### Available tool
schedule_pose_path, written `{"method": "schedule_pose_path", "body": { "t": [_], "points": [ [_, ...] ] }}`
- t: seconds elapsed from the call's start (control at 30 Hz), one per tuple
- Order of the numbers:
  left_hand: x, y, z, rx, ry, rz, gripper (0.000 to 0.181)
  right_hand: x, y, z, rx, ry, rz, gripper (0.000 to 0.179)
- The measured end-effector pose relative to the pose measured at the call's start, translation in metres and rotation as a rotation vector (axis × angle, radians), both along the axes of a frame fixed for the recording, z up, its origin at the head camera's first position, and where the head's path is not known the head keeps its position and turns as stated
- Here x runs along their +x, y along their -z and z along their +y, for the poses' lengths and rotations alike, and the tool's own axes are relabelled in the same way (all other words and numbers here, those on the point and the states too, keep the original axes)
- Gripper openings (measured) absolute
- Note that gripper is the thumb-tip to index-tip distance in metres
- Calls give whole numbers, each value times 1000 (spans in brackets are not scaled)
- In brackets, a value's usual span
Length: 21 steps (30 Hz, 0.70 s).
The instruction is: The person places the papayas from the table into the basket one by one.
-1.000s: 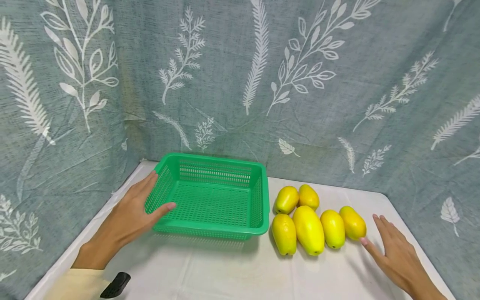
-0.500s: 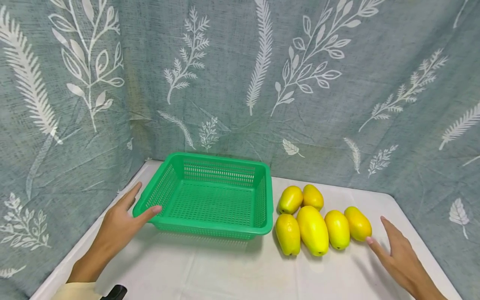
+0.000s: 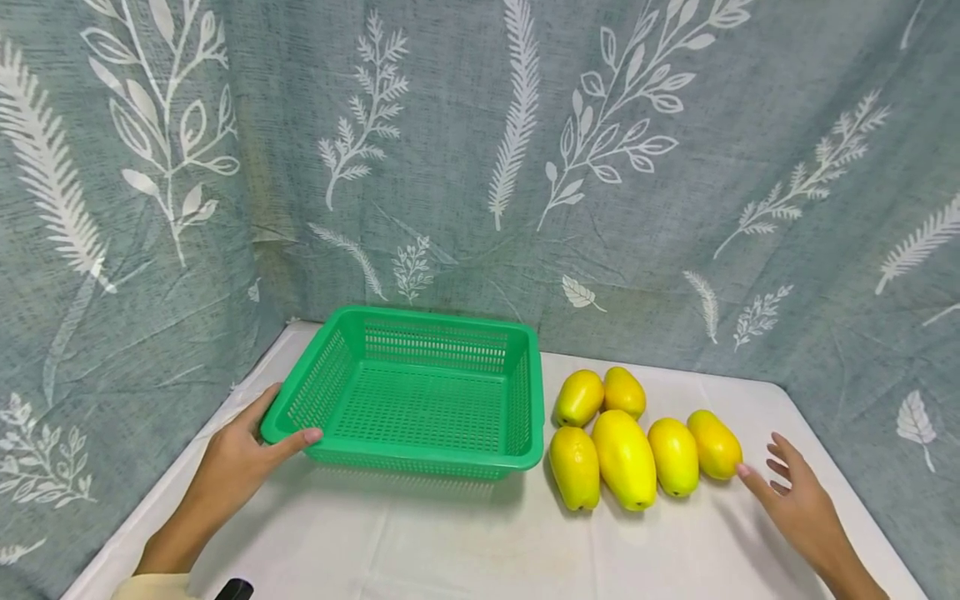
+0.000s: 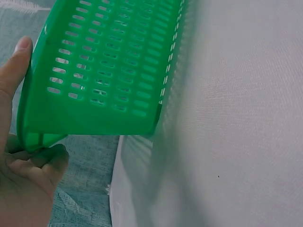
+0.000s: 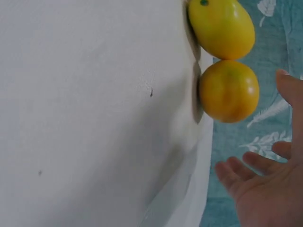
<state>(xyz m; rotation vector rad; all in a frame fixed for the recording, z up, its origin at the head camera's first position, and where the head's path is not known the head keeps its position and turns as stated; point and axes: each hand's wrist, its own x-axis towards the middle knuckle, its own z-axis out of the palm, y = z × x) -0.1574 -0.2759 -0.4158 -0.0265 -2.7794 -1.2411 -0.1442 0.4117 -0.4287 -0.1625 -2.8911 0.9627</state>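
Head view: your left hand (image 3: 232, 454) grips the basket (image 3: 420, 457) left of centre, mangoes (image 3: 624, 458) right of centre. Left wrist view: your thumb (image 4: 14, 68) lies on its rim (image 4: 25, 106), upper left. Right wrist view: your half-spread right hand (image 5: 272, 189), lower right, holds nothing.

In front of you stands a table (image 3: 450, 546) covered with a white cloth (image 4: 255, 132), with faint creases across its near part and a rounded corner at the far right. Toward your left, the green plastic basket (image 3: 420, 455) sits on the cloth near the far edge, open side up. Just to the right of it, you have six yellow fruits (image 3: 624, 460) lying directly on the cloth: two at the back, side by side, and four in a row nearer you, the second from the left being the largest. Your right wrist view shows small dark marks (image 5: 151, 92) on the cloth.
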Motion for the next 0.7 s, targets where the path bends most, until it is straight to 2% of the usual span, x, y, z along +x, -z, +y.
{"method": "schedule_pose_path", "body": {
  "t": [0.2,0.4,0.7],
  "points": [
    [2,-1,-2,-4,-2,-9,106,-9,-2,-2,-101,35,-95,104],
    [4,-1,-4,17,24,-38,112,-16,2,-6,-117,35,-95,100],
    [2,-2,-4,-6,25,-43,111,-29,5,-13,-146,27,-112,96]
  ]
}}
